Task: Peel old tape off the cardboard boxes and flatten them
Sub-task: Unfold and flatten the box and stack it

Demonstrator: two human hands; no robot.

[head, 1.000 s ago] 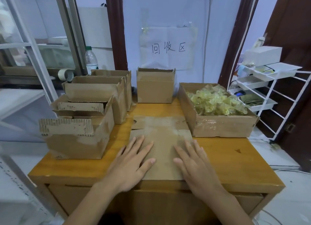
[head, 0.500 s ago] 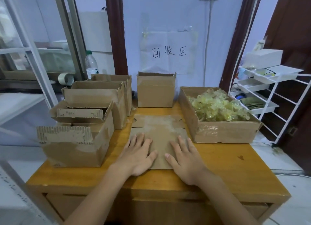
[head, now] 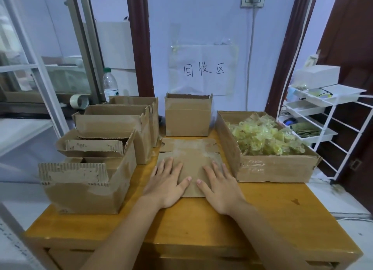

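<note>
A flattened cardboard box [head: 191,158] lies on the wooden table [head: 272,213] in the middle. My left hand [head: 167,183] rests palm down on its left near corner, fingers spread. My right hand [head: 220,187] lies flat on its right near corner, fingers spread too. Neither hand grips anything. To the left stand three open cardboard boxes: a near one [head: 88,183], a middle one [head: 115,126] and a far one [head: 135,102]. A small open box [head: 187,118] stands at the back centre.
A wide open box [head: 272,169] on the right holds a heap of crumpled yellowish tape [head: 262,136]. A white wire rack [head: 323,118] with trays stands right of the table. A plastic bottle [head: 110,84] and a tape roll [head: 78,101] sit on the left ledge.
Both hands have slid away from me with the flattened box, which now lies farther from the table's near edge. The hands have also drawn closer together.
</note>
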